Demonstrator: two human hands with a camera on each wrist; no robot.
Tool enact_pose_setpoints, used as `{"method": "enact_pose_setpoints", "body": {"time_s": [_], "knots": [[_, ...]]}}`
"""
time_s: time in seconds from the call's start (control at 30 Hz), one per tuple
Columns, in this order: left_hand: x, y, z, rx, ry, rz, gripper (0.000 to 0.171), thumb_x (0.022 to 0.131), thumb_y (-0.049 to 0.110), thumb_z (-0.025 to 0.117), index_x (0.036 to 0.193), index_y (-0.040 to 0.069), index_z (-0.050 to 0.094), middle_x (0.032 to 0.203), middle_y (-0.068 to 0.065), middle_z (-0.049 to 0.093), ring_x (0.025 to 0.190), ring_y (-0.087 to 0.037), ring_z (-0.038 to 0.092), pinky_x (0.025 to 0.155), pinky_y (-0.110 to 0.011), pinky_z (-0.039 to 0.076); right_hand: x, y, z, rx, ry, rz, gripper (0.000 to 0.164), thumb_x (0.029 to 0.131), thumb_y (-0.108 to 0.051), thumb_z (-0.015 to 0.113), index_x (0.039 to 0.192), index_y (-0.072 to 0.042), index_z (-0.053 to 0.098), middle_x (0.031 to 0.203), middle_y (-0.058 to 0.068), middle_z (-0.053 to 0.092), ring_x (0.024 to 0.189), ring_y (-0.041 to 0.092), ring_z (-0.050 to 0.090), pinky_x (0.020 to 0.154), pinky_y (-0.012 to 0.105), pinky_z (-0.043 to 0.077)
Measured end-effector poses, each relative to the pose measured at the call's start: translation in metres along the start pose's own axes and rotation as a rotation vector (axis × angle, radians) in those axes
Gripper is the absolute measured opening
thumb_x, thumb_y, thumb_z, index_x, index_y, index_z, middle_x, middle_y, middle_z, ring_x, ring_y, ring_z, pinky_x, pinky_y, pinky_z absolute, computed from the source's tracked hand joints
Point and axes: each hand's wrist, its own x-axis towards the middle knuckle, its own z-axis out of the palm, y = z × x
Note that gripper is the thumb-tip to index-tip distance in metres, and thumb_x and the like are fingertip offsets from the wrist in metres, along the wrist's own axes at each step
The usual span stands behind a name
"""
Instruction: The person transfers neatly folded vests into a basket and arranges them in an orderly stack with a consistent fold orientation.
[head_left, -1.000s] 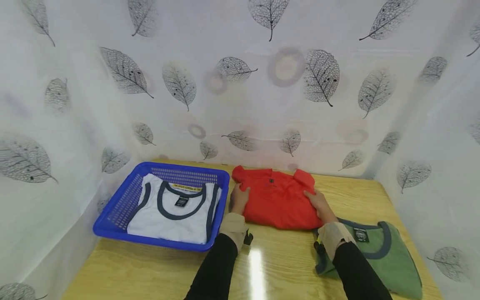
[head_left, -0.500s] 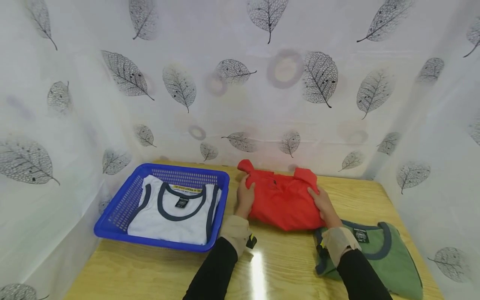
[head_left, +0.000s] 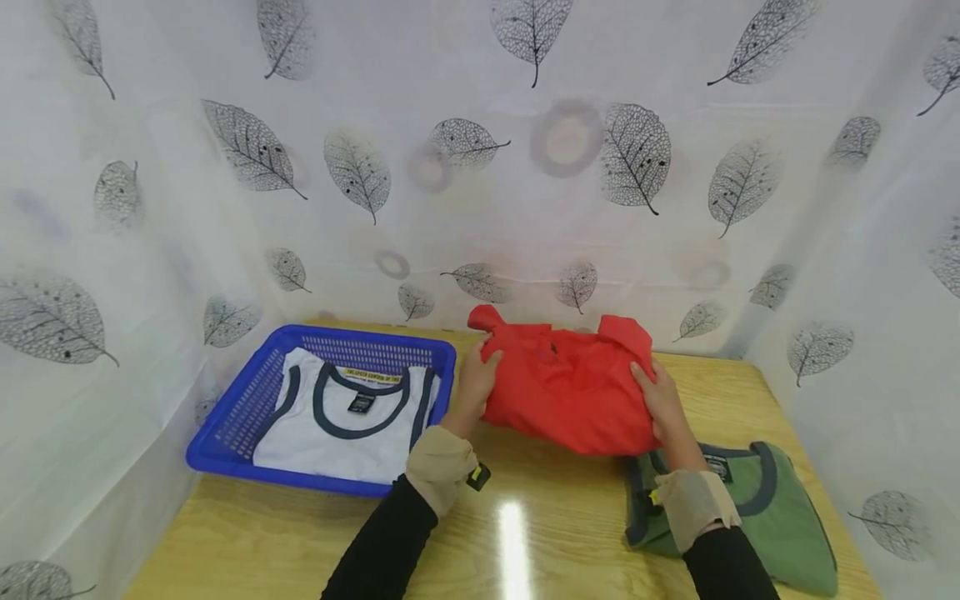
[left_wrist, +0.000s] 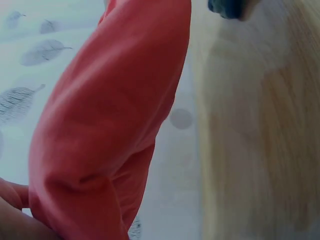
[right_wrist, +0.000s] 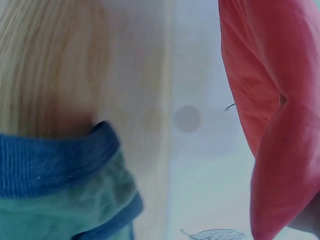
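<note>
Between the two hands hangs a folded red shirt [head_left: 570, 400], lifted off the table, its front sagging and its collar end toward the back curtain. The left hand [head_left: 476, 379] grips its left edge, thumb on top. At the opposite edge the right hand [head_left: 663, 402] holds it the same way, fingers hidden underneath. In the left wrist view the red cloth [left_wrist: 110, 100] bulges beside part of the hand at lower left. The right wrist view shows the shirt's underside folds [right_wrist: 285, 140] above the table.
Left of the hands stands a blue plastic basket [head_left: 197, 457] containing a folded white shirt [head_left: 322, 450] with dark trim. A folded green shirt [head_left: 787, 521] lies at the right, partly under the right forearm. A leaf-print curtain [head_left: 480, 217] encloses the wooden table [head_left: 570, 533].
Both hands have taken hold of the red shirt's sides and raised it from the table. The left hand has then shifted slightly left, the right hand slightly right.
</note>
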Motion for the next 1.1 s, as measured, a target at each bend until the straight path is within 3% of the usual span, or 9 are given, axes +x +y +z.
{"method": "enact_pose_setpoints", "body": {"time_s": [0.13,0.3,0.6,0.83,1.1], "knots": [[-0.009,0.007,-0.02,-0.016,-0.052,0.022,0.047,0.095,0.011,0.053,0.141,0.011,0.043,0.144,-0.015,0.043,0.131,-0.032,0.042,0.109,-0.048,0.034,-0.014,-0.013,0.005,0.012,0.023,-0.011,0.065,0.098,-0.045,0.039,0.151,-0.014,0.017,0.147,0.015,0.029,0.125,0.024,0.033,0.106,0.039,0.029],[-0.018,0.013,-0.044,0.096,-0.052,0.093,0.047,0.094,0.012,0.054,0.14,0.015,0.045,0.145,-0.011,0.044,0.131,-0.031,0.043,0.109,-0.049,0.035,-0.029,-0.027,0.02,0.021,0.021,-0.063,0.062,0.098,-0.042,0.042,0.15,-0.015,0.022,0.143,0.012,0.033,0.115,0.015,0.038,0.098,0.032,0.033],[-0.027,0.012,-0.099,0.165,-0.052,0.131,0.049,0.097,0.012,0.05,0.144,0.016,0.038,0.149,-0.013,0.038,0.136,-0.032,0.037,0.111,-0.052,0.031,-0.041,-0.04,0.067,0.1,-0.023,-0.123,0.053,0.098,-0.035,0.047,0.146,-0.017,0.032,0.121,-0.006,0.047,0.104,0.005,0.045,0.089,0.022,0.04],[-0.033,0.005,-0.148,0.234,0.003,0.199,0.047,0.096,0.009,0.048,0.143,0.01,0.039,0.147,-0.017,0.038,0.137,-0.032,0.035,0.113,-0.05,0.027,-0.045,-0.046,0.113,0.119,-0.02,-0.185,0.043,0.098,-0.026,0.048,0.139,-0.013,0.042,0.124,0.007,0.052,0.1,0.007,0.048,0.089,0.024,0.04],[-0.039,-0.001,-0.201,0.258,0.01,0.158,0.047,0.099,0.011,0.044,0.145,0.01,0.035,0.149,-0.019,0.034,0.134,-0.035,0.035,0.11,-0.051,0.029,-0.053,-0.055,0.159,0.159,-0.066,-0.232,0.036,0.098,-0.021,0.049,0.133,-0.01,0.048,0.118,0.011,0.056,0.094,0.007,0.053,0.085,0.024,0.043]]}}
